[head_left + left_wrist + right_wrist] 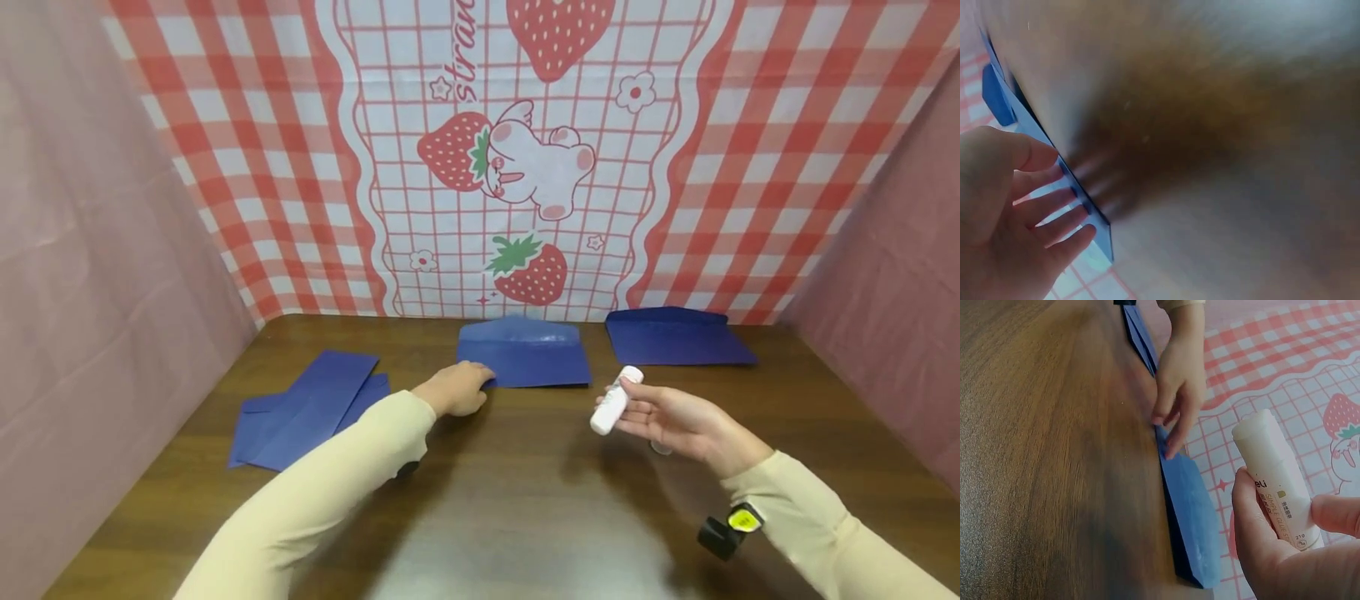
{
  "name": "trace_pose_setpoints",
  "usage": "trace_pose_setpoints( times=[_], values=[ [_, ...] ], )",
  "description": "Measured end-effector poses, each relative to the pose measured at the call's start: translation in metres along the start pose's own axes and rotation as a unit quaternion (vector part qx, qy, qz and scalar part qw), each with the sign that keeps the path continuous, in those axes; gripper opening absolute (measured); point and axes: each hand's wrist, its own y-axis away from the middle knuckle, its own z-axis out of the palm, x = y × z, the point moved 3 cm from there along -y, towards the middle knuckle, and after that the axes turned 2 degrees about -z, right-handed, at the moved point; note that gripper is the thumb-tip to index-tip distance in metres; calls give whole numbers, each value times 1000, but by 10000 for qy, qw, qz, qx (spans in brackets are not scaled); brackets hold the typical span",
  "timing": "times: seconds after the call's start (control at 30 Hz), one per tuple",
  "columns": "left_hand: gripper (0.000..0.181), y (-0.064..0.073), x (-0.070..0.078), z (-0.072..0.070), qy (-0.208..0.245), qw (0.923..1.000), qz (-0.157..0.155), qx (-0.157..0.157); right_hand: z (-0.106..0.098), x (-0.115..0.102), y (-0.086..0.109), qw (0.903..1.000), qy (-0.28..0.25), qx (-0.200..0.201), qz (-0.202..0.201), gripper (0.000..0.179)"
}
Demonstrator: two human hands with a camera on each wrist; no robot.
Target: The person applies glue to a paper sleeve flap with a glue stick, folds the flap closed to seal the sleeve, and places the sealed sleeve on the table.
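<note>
A blue envelope (525,363) with its flap raised lies at the back middle of the table. My left hand (459,388) touches its near left corner; in the left wrist view the hand's fingers (1054,203) lie fairly straight at the envelope's edge (1099,234). In my right hand (678,421) I hold a white glue stick (617,402), tilted above the table to the right of that envelope. The thumb and fingers grip the glue stick (1275,481) on both sides, with its printed label showing in the right wrist view.
Another blue envelope (678,337), flap up, lies at the back right. Several blue envelopes (311,412) overlap at the left. A small round whitish thing (660,448) shows partly below my right hand. A red-checked strawberry cloth (525,167) hangs behind the table.
</note>
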Motion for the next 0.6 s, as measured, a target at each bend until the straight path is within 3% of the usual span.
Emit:
trace_pose_setpoints(
  times=[0.17, 0.4, 0.6],
  values=[
    [44, 28, 8, 5, 4, 9997, 263, 3, 5, 0, 0, 9996, 248, 85, -71, 16],
    [40, 72, 29, 14, -291, 9943, 973, 309, 12, 2, -4, 9982, 538, 249, -121, 15],
    [39, 109, 40, 18, -393, 9916, 1138, 469, 16, 3, -6, 9979, 561, 293, -122, 23]
  ],
)
